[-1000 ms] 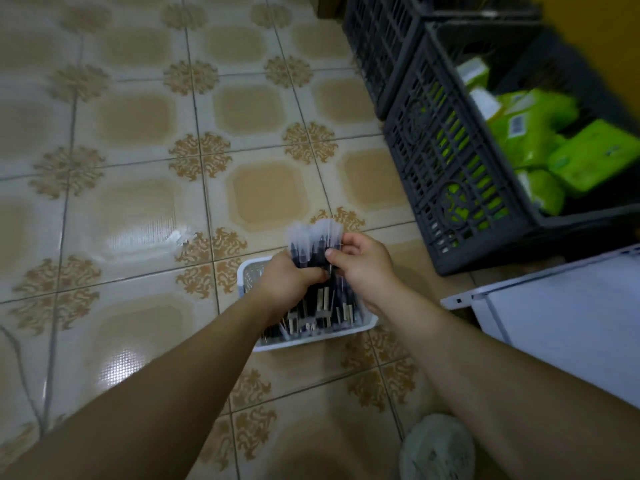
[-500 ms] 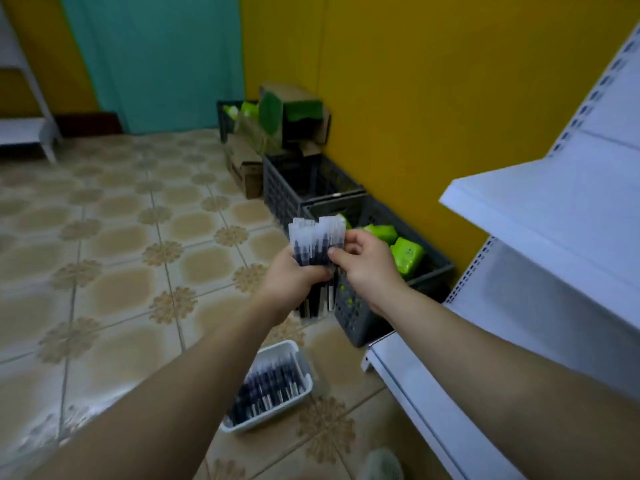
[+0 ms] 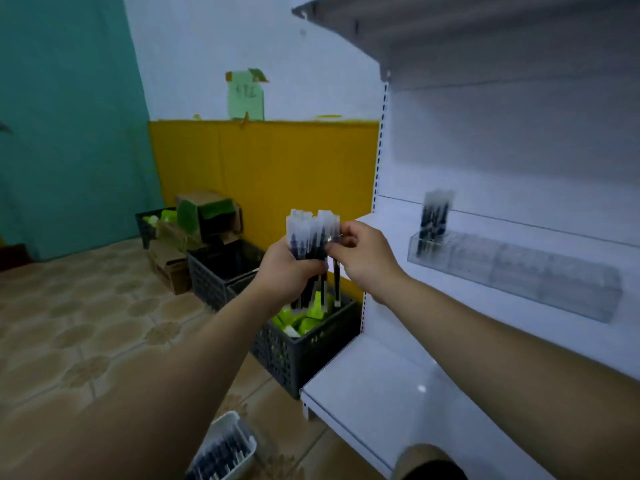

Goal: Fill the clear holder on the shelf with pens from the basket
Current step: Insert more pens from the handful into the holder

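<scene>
Shelf (image 3: 398, 216), one holder (image 3: 519, 271) (part-filled), left hand (image 3: 287, 271), right hand (image 3: 367, 258) gripping one pen bundle (image 3: 310, 233)

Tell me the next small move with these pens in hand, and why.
Probably draw the single pen clear of the bundle of pens with the right hand and carry it right to the clear holder. The fingers already pinch that pen, which hangs slightly apart from those the left hand grips, and only the holder's leftmost compartment shows standing pens.
</scene>
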A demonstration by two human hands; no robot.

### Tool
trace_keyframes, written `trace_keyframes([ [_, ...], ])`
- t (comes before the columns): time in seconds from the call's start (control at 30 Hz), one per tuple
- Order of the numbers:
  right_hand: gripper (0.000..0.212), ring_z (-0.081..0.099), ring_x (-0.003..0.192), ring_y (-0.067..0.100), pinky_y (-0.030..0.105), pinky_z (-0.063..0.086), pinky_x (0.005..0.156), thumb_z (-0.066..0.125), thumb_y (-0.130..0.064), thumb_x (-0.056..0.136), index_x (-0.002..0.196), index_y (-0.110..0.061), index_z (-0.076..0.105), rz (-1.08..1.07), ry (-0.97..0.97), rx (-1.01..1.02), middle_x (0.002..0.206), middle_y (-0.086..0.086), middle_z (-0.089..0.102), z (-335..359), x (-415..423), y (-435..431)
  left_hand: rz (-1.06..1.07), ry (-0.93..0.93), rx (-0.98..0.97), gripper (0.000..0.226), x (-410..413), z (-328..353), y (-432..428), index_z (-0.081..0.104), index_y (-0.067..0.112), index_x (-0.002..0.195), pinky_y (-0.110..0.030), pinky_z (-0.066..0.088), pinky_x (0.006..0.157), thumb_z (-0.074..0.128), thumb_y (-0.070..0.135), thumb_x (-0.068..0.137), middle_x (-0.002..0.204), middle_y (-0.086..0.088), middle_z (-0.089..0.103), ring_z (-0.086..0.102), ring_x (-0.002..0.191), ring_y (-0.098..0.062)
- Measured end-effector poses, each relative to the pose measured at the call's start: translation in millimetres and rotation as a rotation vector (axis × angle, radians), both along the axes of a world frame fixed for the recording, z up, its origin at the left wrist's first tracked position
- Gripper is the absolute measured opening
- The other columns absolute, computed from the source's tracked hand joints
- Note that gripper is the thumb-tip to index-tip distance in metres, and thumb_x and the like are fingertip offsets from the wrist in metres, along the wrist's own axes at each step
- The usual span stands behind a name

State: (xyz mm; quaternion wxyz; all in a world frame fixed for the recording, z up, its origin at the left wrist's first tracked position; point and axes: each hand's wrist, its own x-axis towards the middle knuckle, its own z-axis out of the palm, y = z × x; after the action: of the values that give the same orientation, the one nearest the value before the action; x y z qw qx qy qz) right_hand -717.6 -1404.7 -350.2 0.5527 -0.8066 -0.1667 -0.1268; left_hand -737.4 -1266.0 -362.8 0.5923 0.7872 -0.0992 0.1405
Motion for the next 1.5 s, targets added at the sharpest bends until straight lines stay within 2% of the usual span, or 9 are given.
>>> trace_keyframes([
  [0.3, 0.011, 0.060, 0.085, 0.018, 0.032, 0.047, 0.076, 0.062, -0.017, 0.091, 0.102, -0.018, 0.063, -0.228, -0.014, -0.040, 0.092, 0.000, 0.064, 5.7, -13.0, -79.0, -0.155, -0.035, 0.103, 0.026, 17.0, 13.4, -72.0, 0.065, 0.006, 0.102, -0.042, 0.053, 0.077, 0.068, -0.002, 0.077, 0.092, -0.014, 0.069, 0.066, 0.088, -0.030],
  [0.5, 0.006, 0.058, 0.081, 0.019, 0.032, 0.047, 0.078, 0.062, -0.015, 0.089, 0.095, -0.016, 0.064, -0.420, -0.029, -0.044, 0.087, 0.000, 0.062, 17.4, 8.0, -120.8, -0.240, -0.025, 0.089, 0.033, 57.9, 17.2, -101.0, 0.068, 0.013, 0.105, -0.044, 0.056, 0.084, 0.074, 0.005, 0.074, 0.097, -0.002, 0.073, 0.069, 0.090, -0.020],
  [0.63, 0.010, 0.062, 0.090, 0.028, 0.043, 0.052, 0.085, 0.058, -0.012, 0.091, 0.092, -0.022, 0.059, -0.524, -0.067, 0.014, 0.097, 0.005, 0.064, 25.0, 30.3, -144.2, -0.241, 0.001, 0.081, 0.024, 86.9, 16.3, -114.5, 0.066, 0.009, 0.100, -0.027, 0.053, 0.065, 0.071, 0.003, 0.078, 0.083, -0.001, 0.069, 0.065, 0.079, -0.019],
  [0.73, 0.012, 0.056, 0.075, 0.024, 0.036, 0.048, 0.065, 0.055, -0.011, 0.092, 0.102, -0.017, 0.057, -0.592, -0.107, 0.075, 0.087, 0.002, 0.059, 27.1, 50.1, -158.4, -0.252, 0.004, 0.070, 0.018, 108.5, 15.5, -122.2, 0.063, 0.012, 0.094, -0.020, 0.042, 0.054, 0.069, 0.002, 0.080, 0.073, 0.006, 0.063, 0.059, 0.068, -0.011],
  [0.93, 0.020, 0.062, 0.091, 0.023, 0.047, 0.054, 0.087, 0.055, -0.009, 0.094, 0.110, -0.021, 0.052, -0.595, -0.130, 0.146, 0.091, -0.004, 0.060, 26.5, 87.4, -161.2, -0.273, 0.000, 0.049, 0.024, 142.6, 7.8, -133.4, 0.061, 0.014, 0.099, -0.022, 0.043, 0.060, 0.068, 0.000, 0.080, 0.077, 0.006, 0.062, 0.059, 0.070, -0.008],
  [1.17, 0.017, 0.063, 0.089, 0.022, 0.041, 0.056, 0.079, 0.053, -0.011, 0.094, 0.103, -0.026, 0.054, -0.599, -0.126, 0.078, 0.089, -0.002, 0.061, 25.3, 114.9, -152.9, -0.324, 0.019, 0.027, 0.028, 165.6, 3.3, -137.3, 0.060, 0.018, 0.101, -0.021, 0.046, 0.063, 0.068, 0.001, 0.081, 0.081, 0.011, 0.063, 0.060, 0.075, -0.005],
  [1.37, 0.031, 0.053, 0.073, 0.012, 0.018, 0.041, 0.057, 0.049, -0.014, 0.097, 0.127, -0.022, 0.053, -0.619, -0.153, -0.115, 0.080, -0.009, 0.051, 32.3, 119.7, -151.4, -0.379, 0.003, 0.040, 0.028, 177.0, 4.0, -136.8, 0.063, 0.018, 0.102, -0.020, 0.048, 0.064, 0.068, 0.002, 0.080, 0.083, 0.010, 0.066, 0.063, 0.078, -0.005],
  [1.43, 0.033, 0.051, 0.071, 0.009, 0.017, 0.044, 0.060, 0.049, -0.014, 0.097, 0.129, -0.021, 0.052, -0.642, -0.163, -0.153, 0.079, -0.009, 0.049, 32.1, 121.0, -150.0, -0.391, -0.005, 0.049, 0.028, 179.7, 4.1, -137.0, 0.063, 0.017, 0.105, -0.020, 0.048, 0.064, 0.069, 0.004, 0.081, 0.085, 0.009, 0.067, 0.063, 0.079, -0.006],
  [1.5, 0.033, 0.057, 0.078, 0.016, 0.030, 0.055, 0.074, 0.050, -0.014, 0.097, 0.129, -0.020, 0.054, -0.639, -0.159, -0.123, 0.078, -0.008, 0.050, 31.2, 122.6, -148.8, -0.396, -0.019, 0.060, 0.027, 180.3, 4.6, -136.3, 0.062, 0.019, 0.103, -0.019, 0.048, 0.063, 0.069, 0.005, 0.081, 0.084, 0.010, 0.066, 0.063, 0.079, -0.006],
])
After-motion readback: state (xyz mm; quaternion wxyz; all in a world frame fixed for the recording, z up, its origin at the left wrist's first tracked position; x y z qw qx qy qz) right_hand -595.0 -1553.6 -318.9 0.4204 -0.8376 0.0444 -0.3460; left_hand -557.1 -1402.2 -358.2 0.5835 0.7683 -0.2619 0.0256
